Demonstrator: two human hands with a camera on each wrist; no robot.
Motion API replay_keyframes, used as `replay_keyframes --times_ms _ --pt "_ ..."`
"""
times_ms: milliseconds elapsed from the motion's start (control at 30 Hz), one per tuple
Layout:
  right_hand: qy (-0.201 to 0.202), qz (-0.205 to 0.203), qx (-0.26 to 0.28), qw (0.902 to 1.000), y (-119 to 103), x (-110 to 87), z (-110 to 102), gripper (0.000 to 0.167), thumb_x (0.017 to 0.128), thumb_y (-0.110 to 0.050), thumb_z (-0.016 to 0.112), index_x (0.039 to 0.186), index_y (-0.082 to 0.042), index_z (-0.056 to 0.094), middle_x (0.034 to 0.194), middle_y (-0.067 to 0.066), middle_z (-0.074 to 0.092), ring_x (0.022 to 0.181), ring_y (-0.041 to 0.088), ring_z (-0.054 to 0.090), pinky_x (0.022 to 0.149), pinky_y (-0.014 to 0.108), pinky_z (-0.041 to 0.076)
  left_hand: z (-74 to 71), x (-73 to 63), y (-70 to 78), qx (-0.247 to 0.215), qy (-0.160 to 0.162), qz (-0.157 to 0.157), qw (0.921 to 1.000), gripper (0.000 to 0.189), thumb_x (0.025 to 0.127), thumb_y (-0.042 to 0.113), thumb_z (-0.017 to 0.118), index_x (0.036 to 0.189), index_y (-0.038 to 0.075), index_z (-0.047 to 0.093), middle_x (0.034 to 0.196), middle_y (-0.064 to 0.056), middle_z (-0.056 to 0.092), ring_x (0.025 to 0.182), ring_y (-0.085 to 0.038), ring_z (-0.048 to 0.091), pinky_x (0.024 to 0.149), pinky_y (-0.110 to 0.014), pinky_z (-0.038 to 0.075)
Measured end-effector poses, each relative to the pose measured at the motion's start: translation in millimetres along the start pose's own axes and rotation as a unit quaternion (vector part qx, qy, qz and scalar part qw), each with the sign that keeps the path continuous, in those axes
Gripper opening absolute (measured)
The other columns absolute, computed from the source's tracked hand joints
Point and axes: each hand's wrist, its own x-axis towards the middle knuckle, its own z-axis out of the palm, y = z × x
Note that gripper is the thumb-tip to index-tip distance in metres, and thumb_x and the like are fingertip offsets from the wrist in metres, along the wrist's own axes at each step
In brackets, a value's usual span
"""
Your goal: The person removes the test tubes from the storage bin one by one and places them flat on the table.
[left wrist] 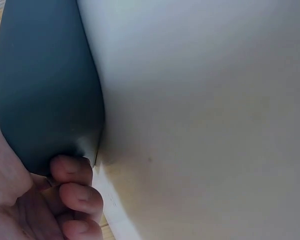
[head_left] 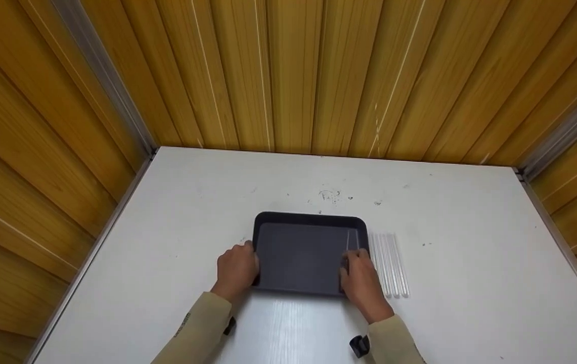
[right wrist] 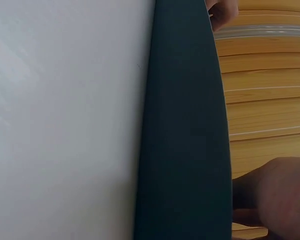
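A shallow dark grey tray (head_left: pixel 298 258) stands on the white table, its long side toward me. My left hand (head_left: pixel 237 268) grips the tray's left side, the curled fingers (left wrist: pixel 72 170) low against its corner in the left wrist view. Inside the tray, at its right end, lie thin clear tubes (head_left: pixel 352 238). My right hand (head_left: pixel 361 283) reaches over the front right corner, curled fingers and thumb pinching at these tubes, whose near part it hides. In the right wrist view the tray's front wall (right wrist: pixel 185 125) stands before the right hand (right wrist: pixel 285 197).
Several more clear tubes (head_left: pixel 390 265) lie side by side on the table, just right of the tray. Behind the white table (head_left: pixel 192 202) rises a yellow wood-look wall (head_left: pixel 293 76), with similar walls on both sides.
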Motion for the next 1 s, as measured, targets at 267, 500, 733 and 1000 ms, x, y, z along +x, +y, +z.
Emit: replay_keyframes --times_ms 267,500,733,1000 --pt "-0.008 -0.015 -0.017 0.9997 0.5 -1.3 5.5 0.033 0.08 0.004 0.071 0.112 0.004 0.062 0.109 0.023 0.056 0.099 0.036 0.062 0.08 0.044 0.052 0.3 -1.7 -1.7 -0.007 -0.001 -0.002 1.0 0.012 0.086 0.011 0.06 0.078 0.003 0.063 0.065 -0.015 0.065 0.053 -0.029 0.062 0.044 -0.041 0.044" --pt "0.001 -0.008 -0.021 0.9998 0.8 0.6 5.8 0.027 0.081 0.005 0.067 0.107 0.0 0.065 0.103 0.019 0.059 0.089 0.03 0.063 0.071 0.04 0.052 0.7 -1.5 -2.5 -0.009 0.007 0.01 0.9999 0.013 0.086 0.012 0.062 0.076 0.003 0.062 0.064 -0.015 0.064 0.052 -0.028 0.061 0.043 -0.039 0.043" --pt "-0.009 -0.001 0.001 1.0 -1.2 0.1 1.6 0.025 0.082 0.006 0.063 0.106 -0.002 0.065 0.096 0.013 0.058 0.08 0.02 0.058 0.065 0.034 0.047 -0.1 -1.3 -1.7 -0.004 -0.002 0.007 1.0 0.01 0.085 0.011 0.063 0.08 0.002 0.064 0.063 -0.014 0.064 0.05 -0.026 0.06 0.042 -0.037 0.043" --pt "-0.009 0.011 0.063 0.9979 -3.5 -0.3 -5.7 0.029 0.084 0.007 0.062 0.112 0.0 0.064 0.101 0.013 0.062 0.091 0.023 0.062 0.074 0.036 0.051 -2.4 -1.5 -4.5 -0.017 -0.013 0.003 0.9998 0.012 0.086 0.013 0.063 0.082 0.002 0.064 0.067 -0.016 0.065 0.054 -0.028 0.062 0.044 -0.04 0.044"
